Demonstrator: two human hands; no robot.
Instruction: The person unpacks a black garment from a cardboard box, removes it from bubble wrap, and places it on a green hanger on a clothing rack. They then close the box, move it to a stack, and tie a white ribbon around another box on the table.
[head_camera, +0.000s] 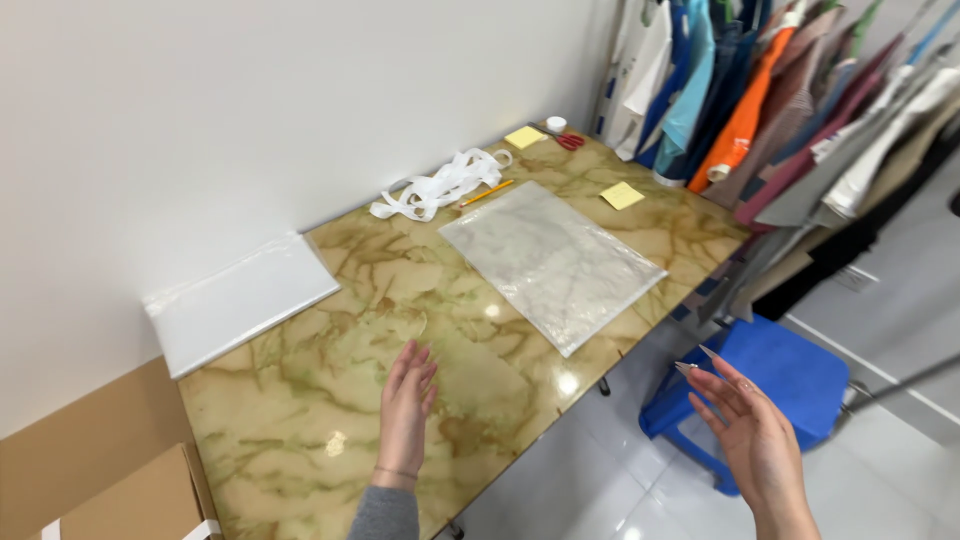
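Marbled tabletop (330, 400) carries my flat left hand (405, 415); right hand (750, 430) hangs off-edge, both grips spread, so the slick clear bag (550, 260) could slide.

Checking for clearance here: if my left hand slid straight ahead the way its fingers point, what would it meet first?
The left hand lies flat on the table, fingers pointing up and slightly right. Bare tabletop comes first, then probably the near edge of the clear plastic bag; depth is uncertain.

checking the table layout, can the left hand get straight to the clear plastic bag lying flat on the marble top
Probably yes. The left hand lies open and empty on the marble table, and only bare tabletop lies between it and the clear plastic bag. The right hand hangs off the table edge, out of the way.
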